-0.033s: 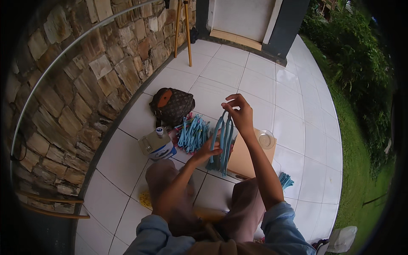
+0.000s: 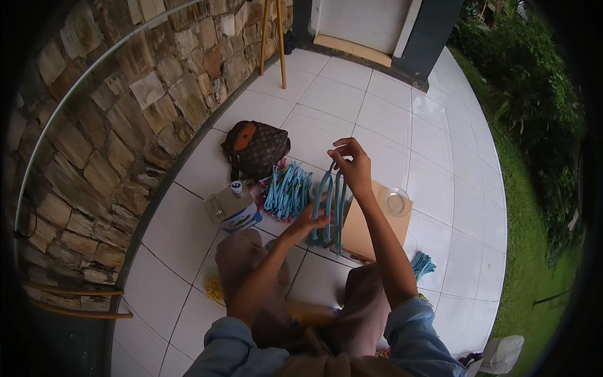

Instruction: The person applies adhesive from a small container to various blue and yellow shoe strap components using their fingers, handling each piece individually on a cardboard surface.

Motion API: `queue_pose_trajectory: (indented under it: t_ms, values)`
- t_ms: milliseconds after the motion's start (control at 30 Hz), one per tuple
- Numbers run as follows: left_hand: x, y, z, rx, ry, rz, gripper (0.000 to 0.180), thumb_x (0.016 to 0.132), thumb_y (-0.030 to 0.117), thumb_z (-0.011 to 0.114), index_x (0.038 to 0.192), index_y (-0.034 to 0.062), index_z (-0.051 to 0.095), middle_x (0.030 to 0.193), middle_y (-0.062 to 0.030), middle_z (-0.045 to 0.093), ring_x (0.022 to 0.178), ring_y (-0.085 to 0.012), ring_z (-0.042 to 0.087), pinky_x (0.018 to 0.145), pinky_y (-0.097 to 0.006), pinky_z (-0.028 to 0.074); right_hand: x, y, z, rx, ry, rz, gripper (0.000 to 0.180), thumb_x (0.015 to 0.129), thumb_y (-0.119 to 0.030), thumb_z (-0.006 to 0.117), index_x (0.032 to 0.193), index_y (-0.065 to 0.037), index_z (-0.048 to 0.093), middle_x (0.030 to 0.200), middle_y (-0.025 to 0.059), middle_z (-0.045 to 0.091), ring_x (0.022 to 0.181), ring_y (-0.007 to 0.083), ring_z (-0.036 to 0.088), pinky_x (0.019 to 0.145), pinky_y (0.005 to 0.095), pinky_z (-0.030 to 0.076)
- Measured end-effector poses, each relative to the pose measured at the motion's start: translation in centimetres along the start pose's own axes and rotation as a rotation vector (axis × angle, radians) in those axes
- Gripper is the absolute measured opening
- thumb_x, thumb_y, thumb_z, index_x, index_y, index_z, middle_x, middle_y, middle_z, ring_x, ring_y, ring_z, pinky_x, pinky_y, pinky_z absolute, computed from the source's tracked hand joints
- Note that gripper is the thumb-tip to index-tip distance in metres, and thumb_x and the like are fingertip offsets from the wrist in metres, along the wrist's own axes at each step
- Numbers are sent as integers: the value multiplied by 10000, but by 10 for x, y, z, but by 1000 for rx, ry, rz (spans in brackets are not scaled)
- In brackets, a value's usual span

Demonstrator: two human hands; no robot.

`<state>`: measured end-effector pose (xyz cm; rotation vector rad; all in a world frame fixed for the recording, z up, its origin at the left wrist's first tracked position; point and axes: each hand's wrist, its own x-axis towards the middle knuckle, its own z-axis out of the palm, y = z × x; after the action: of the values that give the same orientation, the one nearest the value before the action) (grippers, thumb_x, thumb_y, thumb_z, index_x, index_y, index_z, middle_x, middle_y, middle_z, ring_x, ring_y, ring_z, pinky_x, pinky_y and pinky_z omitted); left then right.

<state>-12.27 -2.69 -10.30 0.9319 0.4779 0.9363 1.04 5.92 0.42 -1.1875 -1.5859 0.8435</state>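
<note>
The wall (image 2: 125, 119) borders the floor (image 2: 433, 182) on the left, the grass (image 2: 524, 251) on the right, with bushes (image 2: 521, 94) farther right. The door (image 2: 361, 25) is at the far end; left of it, by the wall, is the stand (image 2: 281, 50). Left of centre lies the backpack (image 2: 259, 151), with the can (image 2: 229, 207) on its near side and the pile (image 2: 287, 195) right of the can. In the middle, cords (image 2: 329, 220) hang from the right hand (image 2: 353, 166), the left hand (image 2: 308, 221) at their left. Right of them lies the board (image 2: 361, 232), the dish (image 2: 396, 202) on its far right. The bundle (image 2: 423, 266) lies nearer, right of the board.
</note>
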Motion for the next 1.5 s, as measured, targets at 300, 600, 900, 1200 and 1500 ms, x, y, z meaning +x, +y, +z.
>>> queue_pose_trajectory:
  t_ms: [300, 600, 900, 1200, 1500]
  values:
    - [12, -207, -161, 275, 695, -229, 491, 848, 142, 544, 1315, 115, 394, 983, -167, 601, 863, -260, 615, 742, -361, 476, -127, 202, 137, 155, 91, 994, 452, 896, -126, 458, 1310, -6, 322, 1166, 224, 501, 905, 267, 599, 763, 339, 478]
    - [43, -242, -147, 859, 532, -669, 728, 735, 211, 680, 1356, 113, 313, 1169, -217, 524, 1024, -373, 538, 855, -442, 429, -163, 316, 125, -251, 249, 811, 373, 895, -69, 372, 1254, 33, 357, 1255, 240, 428, 1177, 361, 416, 975, 409, 333]
    - [62, -240, -144, 979, 1009, -287, 729, 770, 178, 659, 1350, -21, 265, 1286, -219, 416, 1191, -360, 396, 994, -431, 318, -171, 275, 136, 137, 372, 1023, 375, 885, -58, 403, 1254, 13, 400, 1244, 163, 470, 1165, 267, 448, 976, 349, 339]
    - [120, -69, 19, 553, 495, 304, 256, 893, 58, 499, 1148, 40, 493, 981, -99, 578, 910, -181, 583, 805, -299, 462, -145, 136, -25, 205, 119, 438, 273, 847, -23, 486, 1120, -28, 496, 1030, 154, 581, 902, 232, 606, 787, 344, 469]
    - [94, -98, 106, 1323, -500, 80, 202, 874, 127, 538, 1051, 49, 597, 962, -122, 638, 840, -214, 631, 761, -318, 497, -250, 176, -247, -395, 571, 645, 238, 806, -107, 556, 1035, -45, 559, 837, 175, 649, 792, 316, 631, 704, 376, 489]
